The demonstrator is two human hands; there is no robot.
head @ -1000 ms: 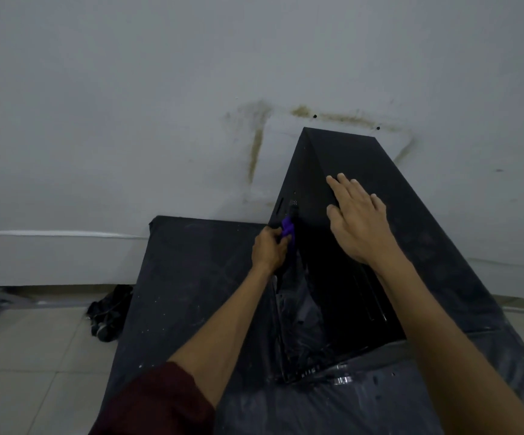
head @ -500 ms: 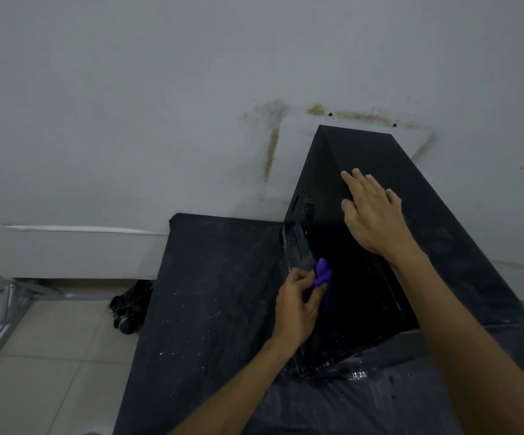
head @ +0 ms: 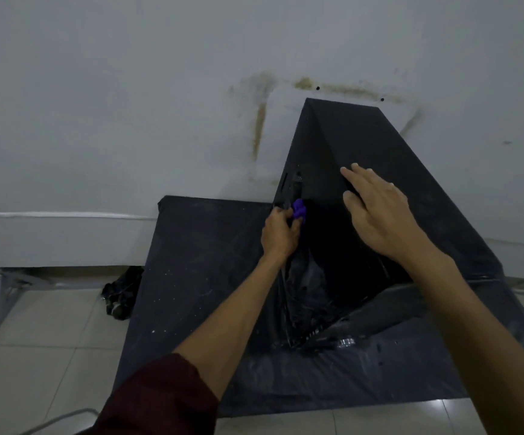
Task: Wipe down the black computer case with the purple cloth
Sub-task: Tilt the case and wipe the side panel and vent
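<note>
Standing on the black worktop [head: 198, 277] toward 1 o'clock of the view, the black computer case [head: 364, 136] is seen against the grey wall. The purple cloth [head: 299, 211] is bunched in the left grip [head: 281, 237], which is clenched round it. It is held against the case's left front edge, at 12 o'clock from that hand. The right grip [head: 380, 215] is released, and its straight fingers are laid on the case's upper face, at 3 o'clock from the cloth. A dark bundle [head: 122, 293] is seen on the tiled floor at 9 o'clock of the worktop.
</note>
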